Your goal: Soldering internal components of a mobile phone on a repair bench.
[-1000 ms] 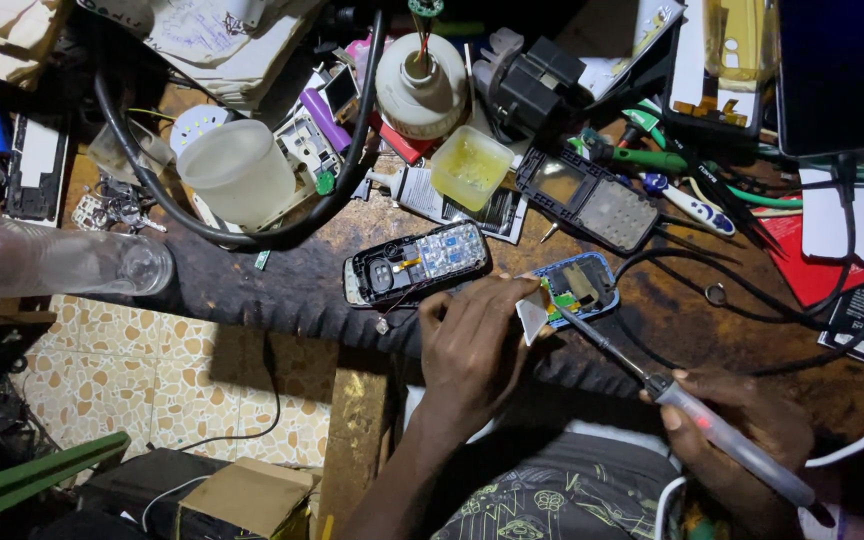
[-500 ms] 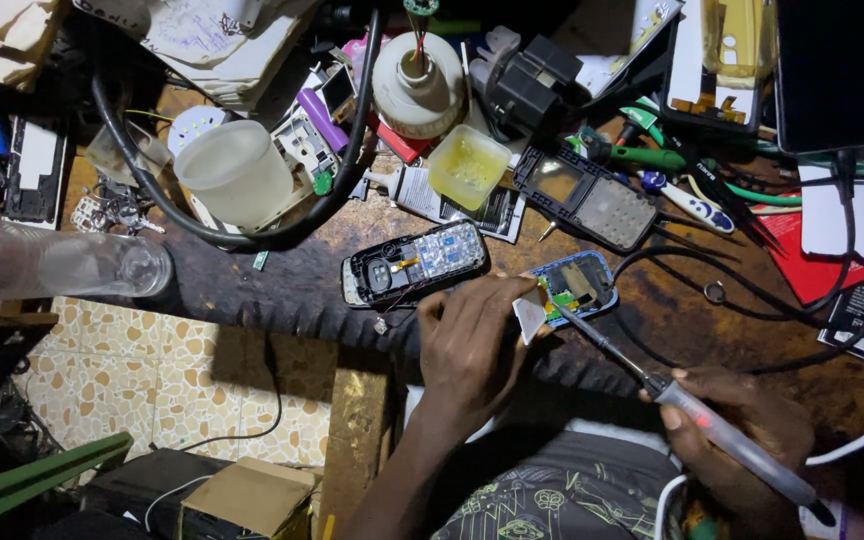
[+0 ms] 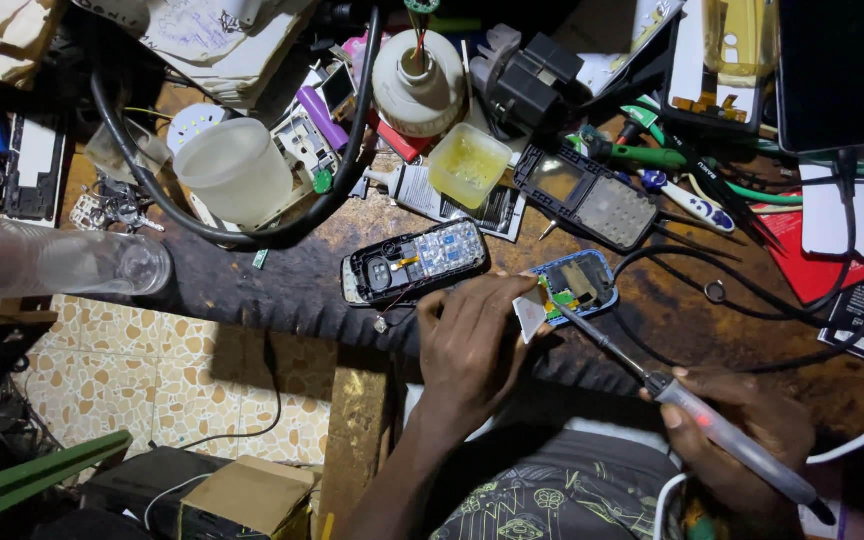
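Lower centre: left hand pinches one white chip against one blue circuit board; right hand grasps one soldering iron. One opened phone lies just left.

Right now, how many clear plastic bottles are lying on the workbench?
1: the clear plastic bottle lies on its side at the bench's left edge. Others may be hidden in the clutter.

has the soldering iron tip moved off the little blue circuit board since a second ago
No. The soldering iron in the right hand keeps its tip on the small blue-edged board, at the same spot relative to the opened phone beside it.
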